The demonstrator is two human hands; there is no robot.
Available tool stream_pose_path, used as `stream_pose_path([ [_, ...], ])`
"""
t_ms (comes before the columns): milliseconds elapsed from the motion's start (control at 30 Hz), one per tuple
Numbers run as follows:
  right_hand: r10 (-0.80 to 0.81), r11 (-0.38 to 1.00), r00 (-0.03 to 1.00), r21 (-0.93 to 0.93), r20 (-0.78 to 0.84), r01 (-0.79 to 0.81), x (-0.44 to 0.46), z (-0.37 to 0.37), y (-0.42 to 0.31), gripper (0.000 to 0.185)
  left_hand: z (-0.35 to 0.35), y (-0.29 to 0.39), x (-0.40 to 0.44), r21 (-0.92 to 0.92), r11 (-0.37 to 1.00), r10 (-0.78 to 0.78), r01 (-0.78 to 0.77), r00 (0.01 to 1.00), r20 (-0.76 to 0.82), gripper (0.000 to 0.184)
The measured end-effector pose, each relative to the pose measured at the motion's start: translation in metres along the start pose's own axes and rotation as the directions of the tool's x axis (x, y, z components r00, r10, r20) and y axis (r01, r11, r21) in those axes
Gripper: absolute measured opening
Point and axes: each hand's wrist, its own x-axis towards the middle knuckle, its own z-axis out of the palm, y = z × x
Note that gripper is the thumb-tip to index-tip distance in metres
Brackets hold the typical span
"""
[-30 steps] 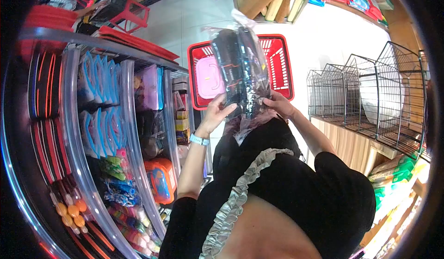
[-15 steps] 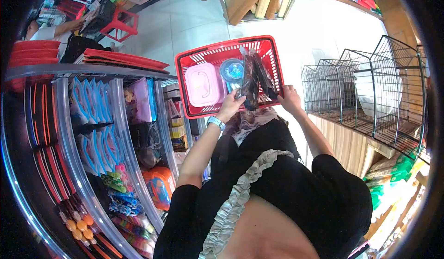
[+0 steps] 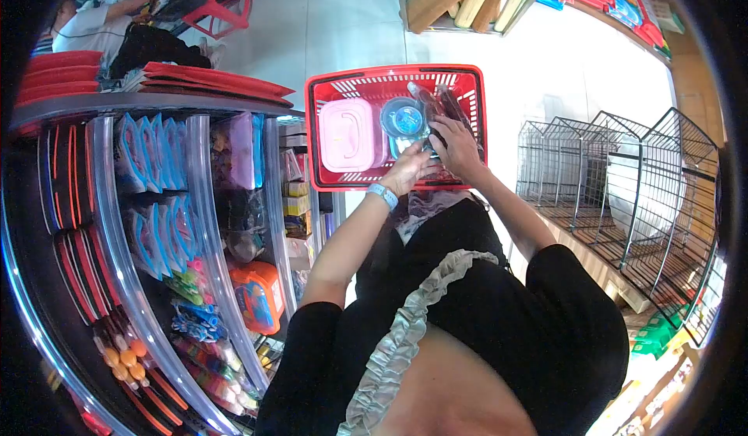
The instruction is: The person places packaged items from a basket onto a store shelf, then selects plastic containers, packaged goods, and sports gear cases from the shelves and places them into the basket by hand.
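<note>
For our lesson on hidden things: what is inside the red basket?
The basket holds a pink box, a round tub showing blue, and dark packages. The right hand partly covers the packages; anything beneath them, or in the box, is hidden.

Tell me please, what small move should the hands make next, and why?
Perhaps the right hand should gently press the dark packages down: it lies over them, and they occupy the right part of the red basket, beside the round container.
</note>
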Motion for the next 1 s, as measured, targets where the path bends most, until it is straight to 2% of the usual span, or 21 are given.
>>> stream_pose_path([
  [33, 0.005, 1.000, 1.000, -0.015, 0.010, -0.005, 0.002, 0.000, 0.001, 0.033, -0.002, 0.001, 0.002, 0.045, 0.998, -0.035, 0.034, 0.999, 0.012, 0.051],
  [100, 0.010, 1.000, 0.988, -0.010, 0.156, -0.009, 0.001, 0.006, 0.007, 0.031, -0.011, 0.008, 0.002, 0.138, 0.986, -0.098, 0.093, 0.995, 0.030, 0.051],
  [133, 0.013, 1.000, 0.971, 0.013, 0.240, -0.016, -0.006, 0.013, 0.012, 0.031, -0.016, 0.007, -0.003, 0.339, 0.937, -0.086, 0.082, 0.996, -0.003, 0.050],
  [167, 0.012, 0.999, 0.946, 0.037, 0.324, -0.025, -0.013, 0.021, 0.014, 0.030, -0.030, -0.002, -0.005, 0.536, 0.843, -0.035, 0.041, 0.999, -0.022, 0.048],
  [233, -0.009, 1.000, 0.953, 0.001, 0.303, 0.009, -0.021, 0.047, 0.021, 0.028, -0.053, -0.017, -0.014, 0.847, 0.531, 0.070, -0.007, 0.997, -0.035, 0.045],
  [267, -0.009, 1.000, 0.952, -0.015, 0.305, 0.014, -0.021, 0.059, 0.024, 0.027, -0.052, -0.021, -0.029, 0.640, 0.759, 0.013, 0.118, 0.981, -0.195, 0.043],
  [333, 0.037, 0.999, 0.926, -0.046, 0.377, -0.021, -0.018, 0.073, 0.026, 0.026, -0.059, -0.028, -0.046, 0.395, 0.915, 0.018, 0.089, 0.966, -0.259, 0.038],
  [367, 0.021, 0.998, 0.942, -0.058, 0.336, -0.002, -0.016, 0.082, 0.026, 0.026, -0.064, -0.031, -0.056, 0.260, 0.964, 0.024, 0.056, 0.955, -0.295, 0.036],
  [400, 0.049, 0.995, 0.916, -0.104, 0.398, -0.008, -0.014, 0.090, 0.033, 0.026, -0.067, -0.033, -0.064, 0.255, 0.965, 0.039, 0.060, 0.930, -0.365, 0.035],
  [433, 0.070, 0.989, 0.886, -0.145, 0.458, -0.003, -0.010, 0.099, 0.040, 0.027, -0.074, -0.042, -0.070, 0.188, 0.982, 0.056, 0.016, 0.928, -0.369, 0.034],
  [500, 0.071, 0.997, 0.892, -0.061, 0.446, -0.049, -0.008, 0.102, 0.047, 0.029, -0.093, -0.065, -0.083, 0.055, 0.995, 0.100, -0.085, 0.915, -0.391, 0.033],
  [533, 0.071, 0.997, 0.873, -0.042, 0.482, -0.058, -0.003, 0.097, 0.045, 0.029, -0.080, -0.051, -0.101, 0.017, 1.000, 0.028, -0.022, 0.866, -0.500, 0.031],
  [567, 0.077, 0.997, 0.852, -0.033, 0.518, -0.069, 0.003, 0.088, 0.038, 0.030, -0.090, -0.058, -0.106, 0.021, 0.993, 0.113, -0.119, 0.853, -0.510, 0.031],
  [633, 0.021, 0.999, 0.830, -0.038, 0.557, 0.000, 0.011, 0.076, 0.039, 0.028, -0.101, -0.058, -0.127, -0.033, 0.979, 0.154, -0.202, 0.833, -0.532, 0.032],
  [733, 0.091, 0.976, 0.766, -0.210, 0.636, 0.059, 0.025, 0.059, 0.021, 0.024, -0.124, -0.051, -0.165, 0.065, 0.949, 0.276, -0.309, 0.711, -0.647, 0.033],
  [833, 0.068, 0.994, 0.775, -0.112, 0.628, 0.004, 0.036, 0.054, -0.026, 0.022, -0.156, -0.043, -0.208, 0.089, 0.903, 0.305, -0.419, 0.482, -0.821, 0.028],
  [900, -0.070, 0.998, 0.799, 0.047, 0.598, 0.052, 0.039, 0.067, -0.052, 0.023, -0.192, -0.052, -0.228, 0.120, 0.823, 0.350, -0.555, 0.329, -0.877, 0.025],
  [967, -0.198, 0.978, 0.789, 0.172, 0.581, 0.118, 0.045, 0.094, -0.083, 0.024, -0.215, -0.050, -0.248, 0.176, 0.779, 0.314, -0.601, 0.132, -0.940, 0.023],
  [1000, -0.203, 0.976, 0.776, 0.190, 0.597, 0.109, 0.049, 0.107, -0.106, 0.025, -0.228, -0.048, -0.257, 0.207, 0.758, 0.288, -0.618, 0.033, -0.957, 0.023],
])
